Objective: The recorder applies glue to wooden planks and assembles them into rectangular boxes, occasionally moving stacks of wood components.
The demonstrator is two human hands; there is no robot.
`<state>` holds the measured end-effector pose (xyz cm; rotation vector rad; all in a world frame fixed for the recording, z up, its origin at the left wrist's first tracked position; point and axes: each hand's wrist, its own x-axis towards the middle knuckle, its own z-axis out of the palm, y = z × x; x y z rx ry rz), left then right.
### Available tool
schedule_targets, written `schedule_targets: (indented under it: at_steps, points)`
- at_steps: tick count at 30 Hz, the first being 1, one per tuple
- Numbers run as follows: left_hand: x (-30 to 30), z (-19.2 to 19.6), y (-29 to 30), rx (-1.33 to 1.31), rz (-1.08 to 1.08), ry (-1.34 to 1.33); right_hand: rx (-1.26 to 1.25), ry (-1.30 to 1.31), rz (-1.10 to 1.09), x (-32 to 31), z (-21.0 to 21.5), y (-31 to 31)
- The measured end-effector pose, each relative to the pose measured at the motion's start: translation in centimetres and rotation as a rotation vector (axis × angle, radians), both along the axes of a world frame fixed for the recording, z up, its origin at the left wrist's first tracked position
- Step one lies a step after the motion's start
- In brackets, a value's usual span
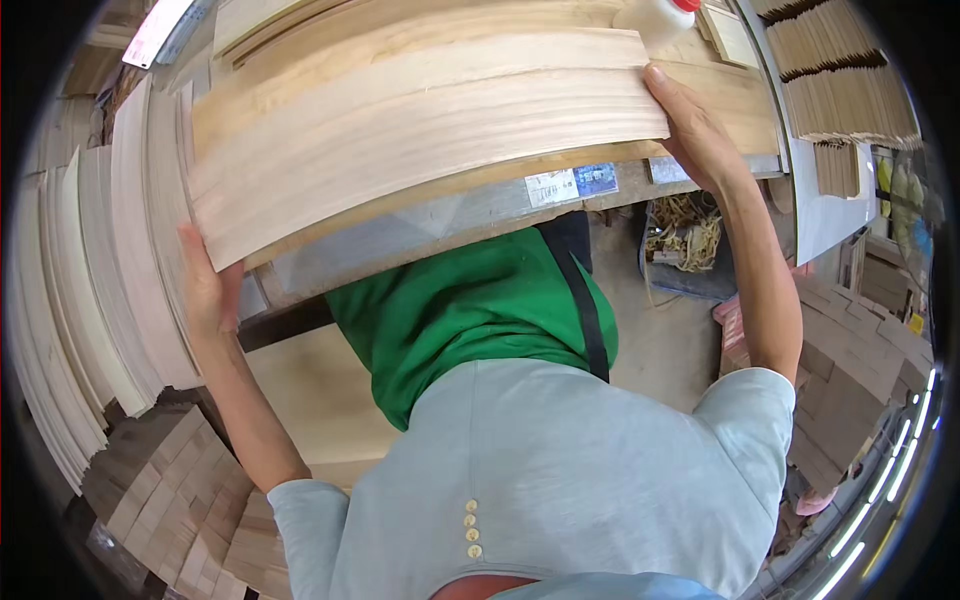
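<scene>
A long, pale wooden board (430, 110) spans the space between my two hands, above the workbench. At its left end my left hand (212, 285) is closed on the edge, with the thumb along the near corner. My right hand (695, 125) grips the right end, its thumb on top and the other fingers partly hidden below. A thin seam runs lengthwise across the board's face. Under it lies a yellower wooden panel (735, 115) on the bench, largely covered by the board.
Stacked pale boards (110, 270) stand at the left. A white bottle with a red cap (655, 22) is at the back. Bundled wood strips (850, 100) fill the far right. A bin of scraps (685, 240) sits below the bench (400, 235). Piled wood blocks (840, 350) rise at the right.
</scene>
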<state>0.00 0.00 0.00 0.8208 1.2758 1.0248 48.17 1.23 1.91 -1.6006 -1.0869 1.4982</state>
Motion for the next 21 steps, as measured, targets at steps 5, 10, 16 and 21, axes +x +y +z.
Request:
schedule_targets:
  at_steps: [5, 10, 16, 21]
  points:
    - [1.5, -0.2, -0.2, -0.015, 0.159, -0.002, 0.009, -0.030, -0.058, -0.4, 0.3, -0.1]
    - [1.7, -0.5, -3.7, -0.048, 0.137, 0.005, -0.012, 0.022, -0.103, 0.5, -1.2, -4.0]
    - [1.3, 0.6, -5.1, -0.075, 0.069, -0.046, -0.104, 0.101, -0.130, -0.1, 0.1, -4.3]
    - [0.5, 1.4, -3.0, 0.016, 0.036, 0.001, 0.030, 0.233, -0.073, 1.7, 0.6, -2.1]
